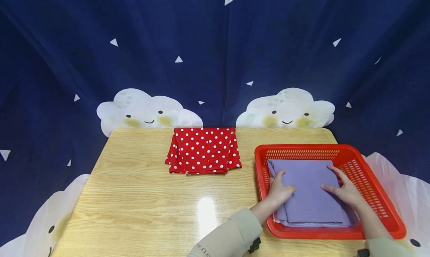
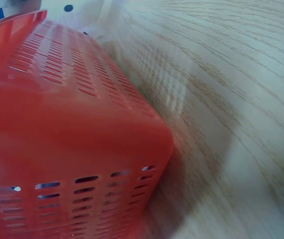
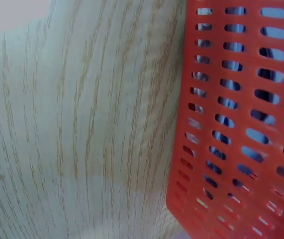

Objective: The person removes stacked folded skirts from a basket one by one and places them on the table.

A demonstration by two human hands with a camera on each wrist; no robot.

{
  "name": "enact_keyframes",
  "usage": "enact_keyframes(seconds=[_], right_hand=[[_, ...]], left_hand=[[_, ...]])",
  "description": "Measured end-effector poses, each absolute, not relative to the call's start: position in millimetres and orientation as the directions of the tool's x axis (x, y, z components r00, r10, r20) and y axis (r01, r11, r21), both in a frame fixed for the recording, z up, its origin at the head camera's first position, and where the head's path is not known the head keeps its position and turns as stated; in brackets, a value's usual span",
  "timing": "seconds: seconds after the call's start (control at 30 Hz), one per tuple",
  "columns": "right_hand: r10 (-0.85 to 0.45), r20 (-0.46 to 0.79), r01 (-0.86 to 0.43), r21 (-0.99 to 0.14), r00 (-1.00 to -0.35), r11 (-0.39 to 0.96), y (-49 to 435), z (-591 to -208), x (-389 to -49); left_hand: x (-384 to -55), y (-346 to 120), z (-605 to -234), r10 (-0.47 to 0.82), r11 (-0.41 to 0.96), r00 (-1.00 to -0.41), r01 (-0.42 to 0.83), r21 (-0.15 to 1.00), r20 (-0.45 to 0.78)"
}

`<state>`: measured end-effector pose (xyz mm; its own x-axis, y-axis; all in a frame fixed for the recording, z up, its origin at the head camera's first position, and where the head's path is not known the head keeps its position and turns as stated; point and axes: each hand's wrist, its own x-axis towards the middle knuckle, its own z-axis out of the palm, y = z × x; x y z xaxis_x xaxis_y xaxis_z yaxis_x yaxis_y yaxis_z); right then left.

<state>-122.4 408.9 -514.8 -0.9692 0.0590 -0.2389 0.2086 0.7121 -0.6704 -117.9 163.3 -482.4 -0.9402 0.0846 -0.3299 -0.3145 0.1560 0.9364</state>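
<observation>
A folded purple cloth (image 1: 310, 197) lies inside a red plastic basket (image 1: 302, 148), with edges of paler fabric (image 1: 280, 220) showing beneath it. My left hand (image 1: 279, 190) rests at the cloth's left side, thumb and forefinger spread over its top. On the opposite side, my right hand (image 1: 346, 190) touches the cloth near its right edge, thumb and forefinger extended. The lower fingers of both hands are partly hidden. Neither hand shows in the wrist views; the left one has the basket's outer corner (image 2: 82, 129), the right one its slotted wall (image 3: 241, 114).
A folded red cloth with white dots (image 1: 205, 150) lies at the far edge of the wooden table (image 1: 141, 197), left of the basket. Behind the table hangs a dark blue curtain (image 1: 168, 25) with white triangles and smiling clouds.
</observation>
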Motion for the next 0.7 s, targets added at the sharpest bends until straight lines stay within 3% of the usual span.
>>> enact_keyframes(seconds=[0.33, 0.7], right_hand=[[0.004, -0.313, 0.238, -0.714, -0.95, 0.658, 416, -510, -120], [0.004, -0.28, 0.216, -0.733, -0.96, 0.644, 413, -503, -121]], left_hand=[[-117, 162, -482, 0.118, 0.178, -0.945, -0.281, 0.943, -0.304], [-116, 155, -485, 0.179, 0.294, -0.974, -0.079, 0.952, -0.137]])
